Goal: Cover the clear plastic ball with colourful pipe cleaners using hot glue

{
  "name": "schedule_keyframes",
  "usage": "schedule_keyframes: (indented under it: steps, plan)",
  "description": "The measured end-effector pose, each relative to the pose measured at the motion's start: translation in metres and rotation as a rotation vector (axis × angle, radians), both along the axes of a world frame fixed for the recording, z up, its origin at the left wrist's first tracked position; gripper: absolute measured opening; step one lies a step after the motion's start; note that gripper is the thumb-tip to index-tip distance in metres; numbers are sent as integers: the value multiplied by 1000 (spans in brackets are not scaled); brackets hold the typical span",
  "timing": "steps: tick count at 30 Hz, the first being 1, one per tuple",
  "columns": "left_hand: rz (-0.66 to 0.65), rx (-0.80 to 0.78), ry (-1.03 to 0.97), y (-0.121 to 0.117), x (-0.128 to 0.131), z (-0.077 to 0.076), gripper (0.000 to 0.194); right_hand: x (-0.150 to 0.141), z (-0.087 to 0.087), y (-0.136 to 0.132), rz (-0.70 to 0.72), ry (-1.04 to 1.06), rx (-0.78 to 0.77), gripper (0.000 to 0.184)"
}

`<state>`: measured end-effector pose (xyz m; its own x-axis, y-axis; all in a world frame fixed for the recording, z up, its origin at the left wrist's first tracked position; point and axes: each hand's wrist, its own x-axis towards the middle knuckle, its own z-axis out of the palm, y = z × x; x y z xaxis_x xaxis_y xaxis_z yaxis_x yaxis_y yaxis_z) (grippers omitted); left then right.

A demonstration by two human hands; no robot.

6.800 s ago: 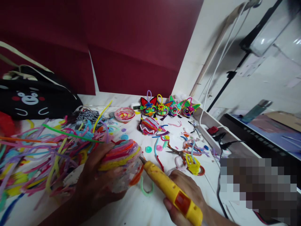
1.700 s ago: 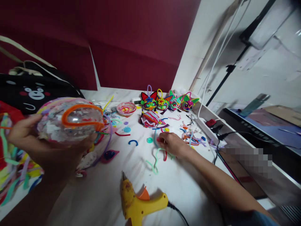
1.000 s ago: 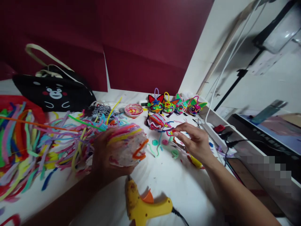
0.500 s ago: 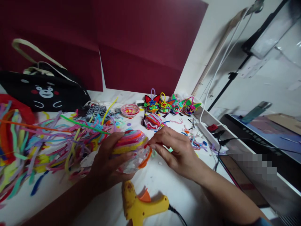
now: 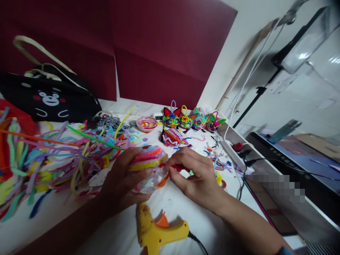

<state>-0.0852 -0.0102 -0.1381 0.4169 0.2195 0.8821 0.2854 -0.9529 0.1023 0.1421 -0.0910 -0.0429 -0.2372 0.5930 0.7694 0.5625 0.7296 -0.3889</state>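
My left hand (image 5: 120, 179) is wrapped round a clear rounded shell (image 5: 148, 156) whose upper part is covered in pink, orange and yellow fuzzy stripes. The lower part is bare and see-through, with an orange pipe cleaner (image 5: 162, 181) at its right side. At the shell's right edge, my right hand (image 5: 196, 173) pinches a red pipe cleaner (image 5: 177, 167) between thumb and fingers; its end near the shell is partly hidden. A yellow glue gun (image 5: 159, 235) with an orange trigger lies on the table just below the hands.
Loose coloured pipe cleaners (image 5: 63, 159) spread over the left side. A striped bowl (image 5: 146, 124), a striped round piece (image 5: 172, 136) and several cat-eared ornaments (image 5: 186, 120) stand at the back. A black bag (image 5: 50, 99) is back left; a phone (image 5: 271, 209) and power strip (image 5: 236, 156) are at right.
My right hand has turned slightly, and more of the red pipe cleaner shows between its fingers. The left hand keeps its hold on the shell. The view has shifted a little.
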Motion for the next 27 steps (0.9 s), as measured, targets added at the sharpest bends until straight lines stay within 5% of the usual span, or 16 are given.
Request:
schedule_keyframes:
  steps: [15,27]
  plan:
    - [12,-10,5,1,0,-3,65,-4,-9,0,-5,-36,128,15]
    - [4,-17,22,0,0,-1,68,1,-10,0,40,-50,52,16]
